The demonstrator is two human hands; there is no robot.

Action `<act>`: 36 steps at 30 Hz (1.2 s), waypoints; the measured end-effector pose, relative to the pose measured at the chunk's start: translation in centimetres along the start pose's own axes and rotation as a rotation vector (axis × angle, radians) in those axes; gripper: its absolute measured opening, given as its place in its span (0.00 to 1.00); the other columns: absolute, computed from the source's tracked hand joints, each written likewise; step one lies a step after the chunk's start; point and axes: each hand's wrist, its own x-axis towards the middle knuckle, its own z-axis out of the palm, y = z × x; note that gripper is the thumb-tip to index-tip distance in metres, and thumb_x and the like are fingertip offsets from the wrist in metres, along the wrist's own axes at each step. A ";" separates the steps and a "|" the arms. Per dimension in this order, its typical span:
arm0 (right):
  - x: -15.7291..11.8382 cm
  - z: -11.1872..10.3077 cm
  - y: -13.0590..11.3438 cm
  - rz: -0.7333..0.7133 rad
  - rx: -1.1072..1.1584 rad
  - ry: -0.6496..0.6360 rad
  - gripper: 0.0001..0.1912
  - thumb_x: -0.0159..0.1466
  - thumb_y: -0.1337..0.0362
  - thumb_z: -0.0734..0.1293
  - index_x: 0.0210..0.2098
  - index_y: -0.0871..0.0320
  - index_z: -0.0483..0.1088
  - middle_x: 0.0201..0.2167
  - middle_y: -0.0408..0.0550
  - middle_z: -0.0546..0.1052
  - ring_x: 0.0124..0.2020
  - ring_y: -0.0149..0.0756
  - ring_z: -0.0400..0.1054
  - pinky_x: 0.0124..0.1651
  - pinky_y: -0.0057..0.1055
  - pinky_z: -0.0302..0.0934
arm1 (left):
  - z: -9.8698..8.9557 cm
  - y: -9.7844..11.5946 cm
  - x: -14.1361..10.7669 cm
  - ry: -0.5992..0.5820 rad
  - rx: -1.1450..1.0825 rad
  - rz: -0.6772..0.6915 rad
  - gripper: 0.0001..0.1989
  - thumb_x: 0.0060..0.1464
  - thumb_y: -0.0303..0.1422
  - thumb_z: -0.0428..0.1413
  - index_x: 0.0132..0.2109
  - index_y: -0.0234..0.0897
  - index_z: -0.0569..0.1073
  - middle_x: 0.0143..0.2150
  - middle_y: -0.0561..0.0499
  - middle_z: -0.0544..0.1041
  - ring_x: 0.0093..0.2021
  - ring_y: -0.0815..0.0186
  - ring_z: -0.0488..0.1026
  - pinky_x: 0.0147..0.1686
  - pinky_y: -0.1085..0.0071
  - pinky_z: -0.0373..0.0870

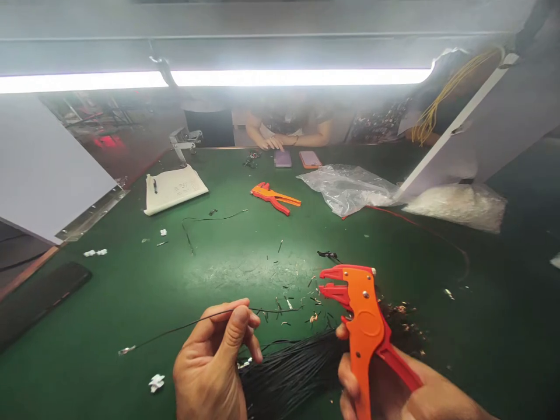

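Between thumb and fingers, my left hand (219, 361) pinches a thin black wire (175, 328). One end of the wire points right toward the tool; its left end carries a small terminal in a clear sleeve (127, 350). My right hand (420, 385) is wrapped round the handles of an orange and red wire stripper (365, 318). The stripper's red jaws stand apart and face left, with nothing between them, a short way from the wire's end. Under and between both hands lies a thick bundle of black wires (293, 373).
Wire scraps (314, 318) litter the green table (227, 274). A second wire stripper (275, 198), a notebook with a pen (175, 188) and plastic bags (350, 186) lie farther back. White connectors (156, 382) lie at left. Another person's hands (273, 143) rest at the far edge.
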 end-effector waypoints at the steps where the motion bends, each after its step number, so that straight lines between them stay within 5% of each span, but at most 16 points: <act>1: 0.5 -0.3 1.1 -0.001 -0.046 -0.033 0.37 0.49 0.49 0.69 0.58 0.39 0.59 0.38 0.46 0.80 0.40 0.49 0.80 0.42 0.42 0.72 | 0.1 0.1 -0.1 0.002 -0.009 -0.006 0.12 0.42 0.39 0.73 0.31 0.36 0.83 0.27 0.53 0.78 0.20 0.71 0.72 0.17 0.77 0.70; 4: 1.6 -2.0 3.7 0.086 -0.251 0.017 0.33 0.63 0.40 0.54 0.63 0.47 0.54 0.34 0.51 0.82 0.40 0.49 0.80 0.43 0.45 0.70 | 0.4 0.5 -0.3 0.024 -0.038 -0.034 0.13 0.40 0.39 0.74 0.28 0.36 0.82 0.26 0.53 0.77 0.20 0.70 0.71 0.14 0.77 0.69; 6: 2.7 -3.4 4.6 0.089 -0.446 0.018 0.32 0.68 0.40 0.47 0.57 0.51 0.64 0.27 0.48 0.80 0.35 0.46 0.80 0.38 0.41 0.70 | 0.6 0.7 -0.4 0.019 -0.045 -0.086 0.14 0.40 0.40 0.74 0.27 0.36 0.81 0.24 0.53 0.76 0.20 0.70 0.71 0.13 0.77 0.69; 8: 4.1 -4.3 5.3 0.079 -0.518 0.027 0.32 0.69 0.38 0.50 0.48 0.54 0.72 0.25 0.47 0.79 0.32 0.45 0.79 0.36 0.39 0.69 | 0.6 0.7 -0.4 0.007 -0.051 -0.136 0.15 0.39 0.41 0.74 0.27 0.36 0.81 0.23 0.54 0.76 0.19 0.70 0.70 0.11 0.77 0.68; 13: 7.0 -4.2 7.4 0.056 -0.533 0.020 0.32 0.67 0.35 0.58 0.45 0.58 0.73 0.29 0.46 0.79 0.27 0.37 0.73 0.33 0.37 0.69 | 0.4 0.5 -0.4 -0.004 -0.045 -0.158 0.16 0.38 0.42 0.75 0.26 0.35 0.80 0.23 0.53 0.77 0.18 0.70 0.70 0.12 0.77 0.69; 17: 7.5 -3.5 9.1 0.041 -0.439 -0.020 0.30 0.64 0.34 0.60 0.42 0.54 0.74 0.24 0.44 0.76 0.25 0.39 0.71 0.27 0.35 0.66 | 0.8 0.7 -0.7 0.003 -0.020 -0.172 0.18 0.37 0.43 0.75 0.24 0.34 0.79 0.22 0.53 0.77 0.16 0.72 0.69 0.12 0.78 0.67; 21: 7.2 -3.7 9.7 0.056 -0.289 -0.071 0.25 0.69 0.42 0.62 0.46 0.59 0.72 0.33 0.45 0.77 0.28 0.34 0.71 0.32 0.34 0.68 | 1.7 0.9 -1.2 0.056 -0.007 -0.210 0.19 0.36 0.44 0.75 0.25 0.35 0.78 0.22 0.56 0.76 0.14 0.75 0.67 0.12 0.80 0.64; 28: 5.9 -4.5 8.1 0.078 -0.076 -0.144 0.18 0.71 0.51 0.65 0.47 0.60 0.72 0.40 0.47 0.78 0.35 0.36 0.74 0.39 0.38 0.71 | 2.2 0.6 -1.3 0.100 -0.007 -0.235 0.22 0.32 0.45 0.76 0.25 0.35 0.77 0.21 0.57 0.75 0.15 0.72 0.70 0.11 0.81 0.63; 36: 2.7 -2.8 2.6 0.109 -0.003 -0.168 0.17 0.70 0.53 0.66 0.50 0.59 0.72 0.46 0.50 0.77 0.43 0.41 0.74 0.47 0.44 0.71 | 2.3 0.1 -1.3 0.068 -0.042 -0.302 0.25 0.31 0.47 0.76 0.26 0.33 0.75 0.18 0.57 0.74 0.13 0.74 0.66 0.09 0.80 0.63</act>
